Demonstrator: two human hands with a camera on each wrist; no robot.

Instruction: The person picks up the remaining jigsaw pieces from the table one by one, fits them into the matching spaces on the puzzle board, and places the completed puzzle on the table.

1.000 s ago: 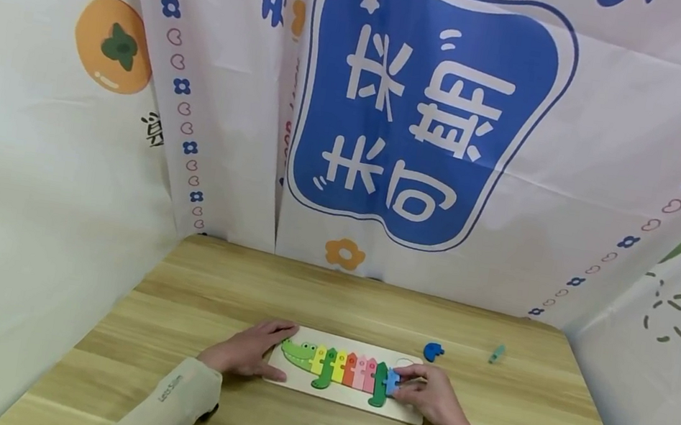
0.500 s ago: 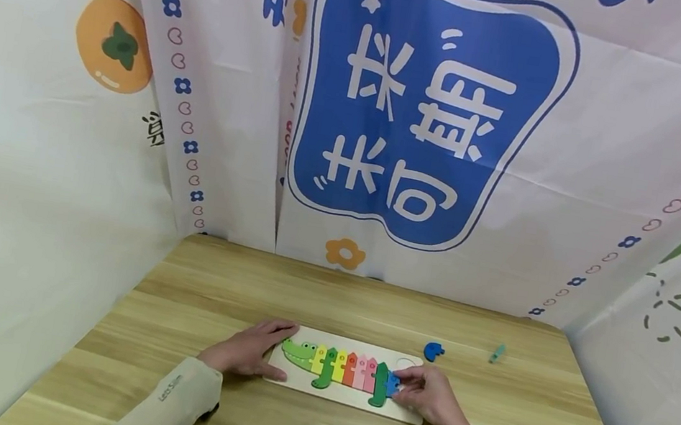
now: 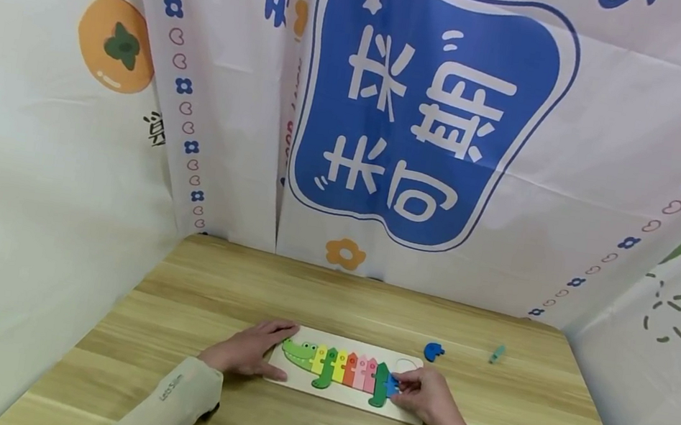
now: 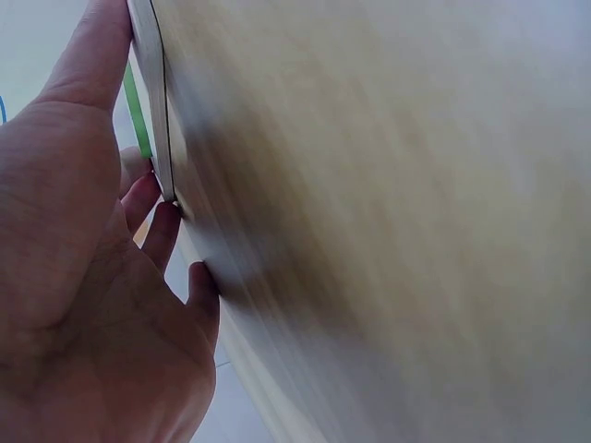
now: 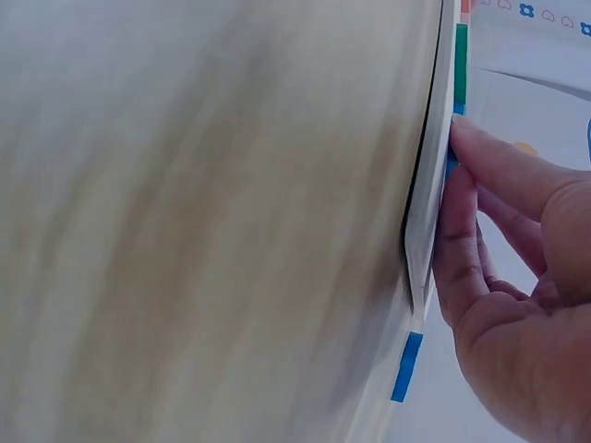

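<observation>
A pale wooden puzzle board (image 3: 347,396) bears a crocodile of colourful pieces, with a green head (image 3: 297,354) at the left and yellow, green, orange and pink pieces along the body. My left hand (image 3: 246,349) rests at the board's left end, fingers by the far corner and thumb along the near one. At the right end, my right hand (image 3: 433,400) pinches a blue puzzle piece (image 3: 392,385) beside the dark green leg piece (image 3: 379,385). My fingers partly cover that blue piece. The right wrist view shows thumb and fingertips against its edge (image 5: 452,157).
Behind the board's right end lies a curved dark blue piece (image 3: 433,352). Farther right on the wooden table (image 3: 228,269) is a small teal piece (image 3: 497,354). Printed cloth (image 3: 231,153) hangs along the table's back and sides.
The blue piece in my right hand has gone from a lighter to a darker look, lying flatter against the board. My right fingers have shifted very slightly; my left hand stays put.
</observation>
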